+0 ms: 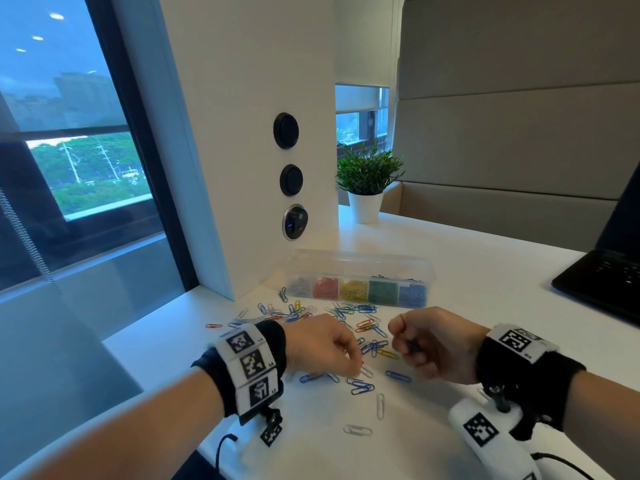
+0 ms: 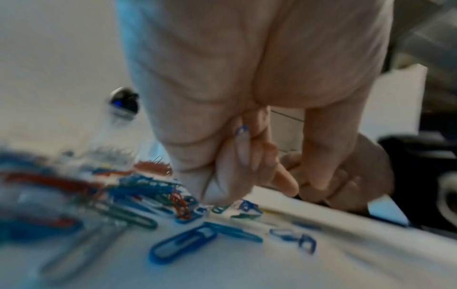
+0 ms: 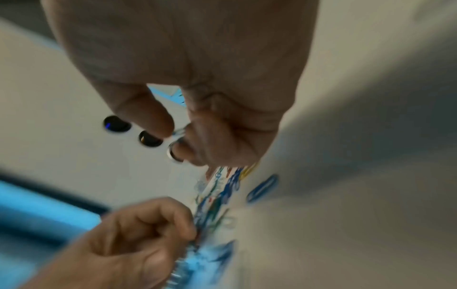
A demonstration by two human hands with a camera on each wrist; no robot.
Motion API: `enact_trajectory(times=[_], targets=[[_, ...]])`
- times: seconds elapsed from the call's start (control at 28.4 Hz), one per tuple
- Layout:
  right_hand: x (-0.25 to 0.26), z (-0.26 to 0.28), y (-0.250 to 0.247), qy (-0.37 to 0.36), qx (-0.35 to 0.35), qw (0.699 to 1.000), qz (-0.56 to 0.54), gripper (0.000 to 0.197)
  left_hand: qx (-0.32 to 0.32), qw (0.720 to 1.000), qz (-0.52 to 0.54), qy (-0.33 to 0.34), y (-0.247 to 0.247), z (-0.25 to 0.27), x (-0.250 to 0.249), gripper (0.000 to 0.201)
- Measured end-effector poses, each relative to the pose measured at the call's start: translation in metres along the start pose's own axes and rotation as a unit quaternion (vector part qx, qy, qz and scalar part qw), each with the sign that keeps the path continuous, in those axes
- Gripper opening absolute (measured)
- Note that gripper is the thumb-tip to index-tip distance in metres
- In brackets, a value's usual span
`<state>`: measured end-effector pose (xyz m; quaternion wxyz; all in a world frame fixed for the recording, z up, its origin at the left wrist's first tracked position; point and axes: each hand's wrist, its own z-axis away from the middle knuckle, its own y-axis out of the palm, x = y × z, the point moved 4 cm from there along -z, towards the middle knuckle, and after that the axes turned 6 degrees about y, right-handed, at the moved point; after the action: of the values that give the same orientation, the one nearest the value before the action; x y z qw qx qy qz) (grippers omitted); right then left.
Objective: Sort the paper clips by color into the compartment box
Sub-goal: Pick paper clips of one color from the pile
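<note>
A clear compartment box (image 1: 360, 270) stands open at the back of the white table (image 1: 467, 271), holding silver, red, yellow, green and blue clips in separate sections. Loose mixed paper clips (image 1: 346, 317) lie scattered in front of it. My left hand (image 1: 356, 362) reaches down among them, its fingertips (image 2: 222, 197) at the table, with a blue clip (image 2: 241, 136) tucked in its curled fingers. My right hand (image 1: 405, 348) hovers just to the right, curled round a blue clip (image 1: 414, 346). More blue clips (image 1: 362, 386) lie below the left fingers.
A potted plant (image 1: 367, 188) stands at the back and a black laptop (image 1: 602, 282) at the right. Round wall sockets (image 1: 294, 221) sit on the white pillar left of the box. Two pale clips (image 1: 380, 405) lie near the front. The table's edge runs along the left.
</note>
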<state>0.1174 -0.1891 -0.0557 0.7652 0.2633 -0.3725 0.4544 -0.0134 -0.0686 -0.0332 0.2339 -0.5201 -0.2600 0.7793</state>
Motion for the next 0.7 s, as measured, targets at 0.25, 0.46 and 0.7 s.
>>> enact_trajectory(times=[0.25, 0.46, 0.7], targets=[[0.009, 0.011, 0.014, -0.101, -0.149, 0.79, 0.586, 0.008, -0.011, 0.954, -0.295, 0.052, 0.023, -0.017, -0.012, 0.018], [-0.003, 0.003, 0.021, -0.058, -0.133, 0.757, 0.637, 0.014, 0.04, 0.952, -0.304, -0.011, 0.026, -0.019, -0.004, 0.011], [-0.004, 0.007, -0.002, 0.063, 0.039, 0.992, -0.1, 0.009, 0.035, 0.994, -0.1, -0.021, -0.008, -0.008, 0.014, 0.016]])
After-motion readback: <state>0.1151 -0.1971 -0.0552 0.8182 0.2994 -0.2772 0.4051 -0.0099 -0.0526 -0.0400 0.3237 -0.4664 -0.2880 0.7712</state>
